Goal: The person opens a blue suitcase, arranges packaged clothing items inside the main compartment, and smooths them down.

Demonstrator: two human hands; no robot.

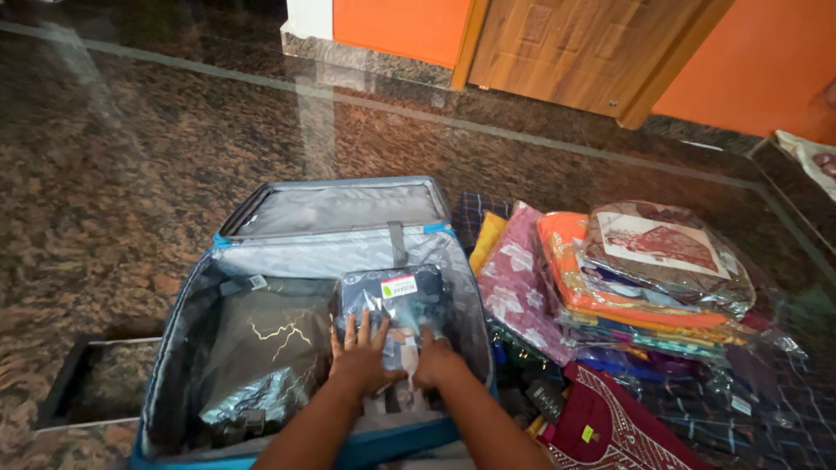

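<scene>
Blue open suitcase [187, 300] on dark granite floor; clear-wrapped garment packet [399, 300] inside, right of a dark wrapped bundle [266, 348]. Left hand [361, 357] flat on the packet, fingers spread; right hand [434, 361] pressing its right part, fingers curled. Stack of wrapped clothes [653, 278] beside the case.

Stack of wrapped clothes [657, 278], wooden door [575, 48], polished granite floor [131, 148]

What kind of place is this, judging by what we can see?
Probably a room in a home: a polished granite floor, a wooden door in an orange wall, and an open suitcase beside stacked packaged clothes.
</scene>
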